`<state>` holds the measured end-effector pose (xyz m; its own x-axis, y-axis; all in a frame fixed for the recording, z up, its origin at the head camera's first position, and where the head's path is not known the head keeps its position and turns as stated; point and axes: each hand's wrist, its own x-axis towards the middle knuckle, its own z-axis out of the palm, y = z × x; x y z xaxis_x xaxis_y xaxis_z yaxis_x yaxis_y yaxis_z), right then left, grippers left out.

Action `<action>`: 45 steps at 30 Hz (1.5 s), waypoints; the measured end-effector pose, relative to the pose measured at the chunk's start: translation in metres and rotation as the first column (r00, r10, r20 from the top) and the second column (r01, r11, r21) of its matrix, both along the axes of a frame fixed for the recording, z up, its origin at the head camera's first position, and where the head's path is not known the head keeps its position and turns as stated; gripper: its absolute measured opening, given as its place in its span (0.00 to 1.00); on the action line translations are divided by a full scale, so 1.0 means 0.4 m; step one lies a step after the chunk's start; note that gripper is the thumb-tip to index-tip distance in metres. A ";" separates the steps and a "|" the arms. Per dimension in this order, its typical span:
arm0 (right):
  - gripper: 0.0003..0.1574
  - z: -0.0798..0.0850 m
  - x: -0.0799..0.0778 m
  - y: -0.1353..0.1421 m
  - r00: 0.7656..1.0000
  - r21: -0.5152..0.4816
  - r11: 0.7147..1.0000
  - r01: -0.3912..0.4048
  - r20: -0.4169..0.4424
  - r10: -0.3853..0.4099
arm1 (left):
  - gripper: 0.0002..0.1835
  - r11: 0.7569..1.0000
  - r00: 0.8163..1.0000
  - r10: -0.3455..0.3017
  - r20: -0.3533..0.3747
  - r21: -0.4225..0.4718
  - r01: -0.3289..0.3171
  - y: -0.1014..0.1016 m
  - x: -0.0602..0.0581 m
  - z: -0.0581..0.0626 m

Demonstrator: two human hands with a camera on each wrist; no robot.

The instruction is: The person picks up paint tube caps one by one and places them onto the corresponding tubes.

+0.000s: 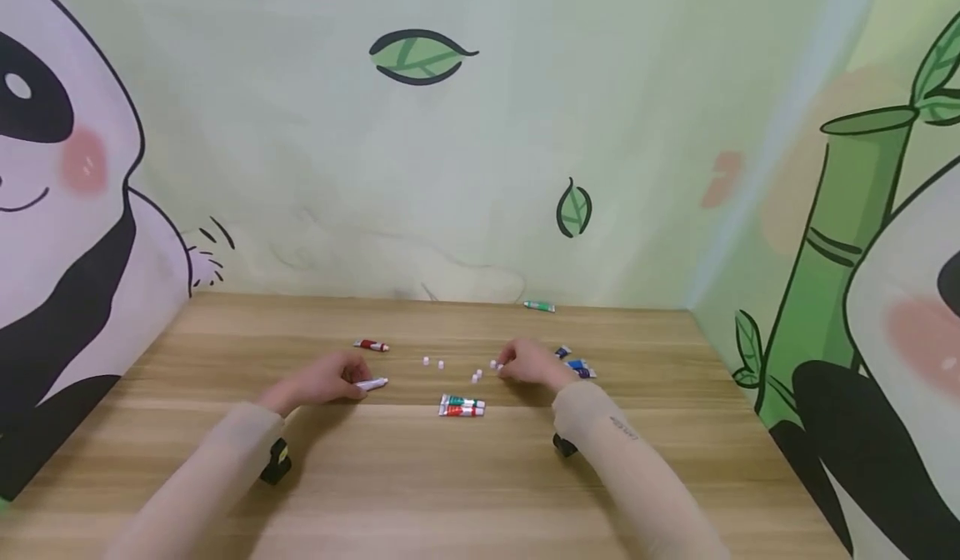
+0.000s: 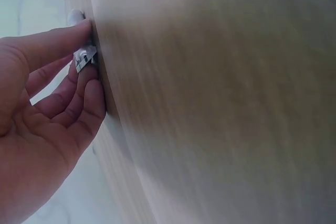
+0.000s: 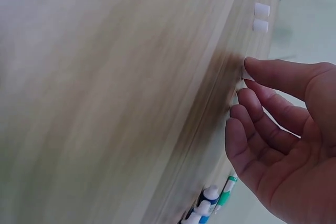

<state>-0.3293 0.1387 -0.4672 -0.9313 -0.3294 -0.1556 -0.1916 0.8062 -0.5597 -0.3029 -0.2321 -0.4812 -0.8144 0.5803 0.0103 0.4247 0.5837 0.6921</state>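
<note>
On the left of the wooden table, my left hand (image 1: 324,378) pinches a small white paint tube (image 1: 372,384) between thumb and fingers. The tube's crimped silver end (image 2: 85,59) shows in the left wrist view, low over the wood. Farther right, my right hand (image 1: 529,362) pinches a small white cap (image 3: 245,74) between thumb and index finger, close over the tabletop. The other right fingers are loosely bent. Several more white caps (image 1: 441,365) stand scattered between the hands. Nearer to me, a green paint tube (image 1: 461,402) and a red paint tube (image 1: 459,411) lie side by side.
A dark red tube (image 1: 370,345) lies beyond my left hand. Several blue tubes (image 1: 580,367) are just right of my right hand. One light green tube (image 1: 539,306) rests at the table's back edge, against the painted wall (image 1: 480,168).
</note>
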 end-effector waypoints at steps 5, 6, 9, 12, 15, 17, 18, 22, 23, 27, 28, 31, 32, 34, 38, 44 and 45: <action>0.08 0.005 -0.002 0.022 1.000 -0.045 0.999 0.008 -0.019 -0.009 | 0.09 1.000 1.000 -0.002 -0.003 -0.004 0.002 -0.013 0.001 0.017; 0.07 0.003 0.000 0.029 1.000 -0.054 0.998 0.008 -0.024 -0.010 | 0.09 1.000 1.000 -0.002 0.002 0.003 0.002 -0.016 0.003 0.016; 0.07 0.000 0.008 0.051 0.999 -0.086 0.996 0.014 -0.037 -0.018 | 0.10 1.000 1.000 0.001 0.022 0.023 -0.001 -0.025 0.008 0.008; 0.06 -0.002 0.011 0.076 0.999 -0.140 0.990 0.030 -0.027 -0.034 | 0.10 0.999 0.999 0.013 0.050 0.036 -0.014 -0.030 0.009 -0.002; 0.08 0.003 0.006 0.096 0.999 -0.189 0.981 0.034 -0.034 -0.042 | 0.10 0.998 0.997 0.034 0.065 0.045 -0.037 -0.033 0.010 -0.004; 0.08 0.006 0.001 0.108 0.997 -0.202 0.979 0.038 -0.054 -0.050 | 0.11 0.998 0.996 0.039 0.075 0.051 -0.043 -0.033 0.013 -0.001; 0.09 0.009 -0.002 0.114 0.996 -0.205 0.978 0.043 -0.066 -0.058 | 0.11 0.998 0.996 0.037 0.077 0.054 -0.042 -0.032 0.015 0.002; 0.10 0.022 -0.013 0.127 0.993 -0.220 0.974 0.060 -0.085 -0.081 | 0.11 0.998 0.995 0.044 0.094 0.044 -0.048 -0.031 0.020 0.024; 0.11 0.025 -0.015 0.129 0.993 -0.230 0.971 0.061 -0.086 -0.082 | 0.11 0.998 0.994 0.048 0.095 0.047 -0.053 -0.031 0.020 0.032; 0.13 0.046 -0.015 0.140 0.994 -0.272 0.960 0.063 -0.068 -0.085 | 0.10 0.990 0.992 0.075 0.105 0.111 -0.087 -0.027 0.005 0.065; 0.13 0.053 -0.013 0.144 0.993 -0.276 0.959 0.066 -0.073 -0.089 | 0.10 0.987 0.992 0.075 0.106 0.135 -0.089 -0.024 -0.001 0.076; 0.14 0.073 -0.008 0.156 0.990 -0.279 0.958 0.072 -0.094 -0.102 | 0.11 0.979 0.992 0.081 0.093 0.182 -0.097 -0.013 -0.017 0.108; 0.14 0.078 -0.007 0.158 0.990 -0.289 0.954 0.077 -0.094 -0.108 | 0.11 0.976 0.993 0.082 0.082 0.196 -0.097 -0.010 -0.021 0.119; 0.14 0.091 -0.005 0.161 0.989 -0.308 0.947 0.086 -0.090 -0.119 | 0.11 0.972 0.993 0.092 0.068 0.208 -0.104 -0.005 -0.027 0.142; 0.15 0.113 -0.006 0.159 0.992 -0.376 0.922 0.092 -0.045 -0.117 | 0.12 0.972 0.990 0.137 0.026 0.191 -0.139 -0.005 -0.033 0.189; 0.16 0.155 -0.007 0.153 0.990 -0.450 0.891 0.062 -0.083 -0.110 | 0.12 0.977 0.988 0.153 0.000 0.149 -0.151 0.005 -0.041 0.257; 0.16 0.163 -0.007 0.152 0.990 -0.458 0.887 0.061 -0.087 -0.113 | 0.12 0.978 0.989 0.150 -0.005 0.149 -0.148 0.010 -0.042 0.268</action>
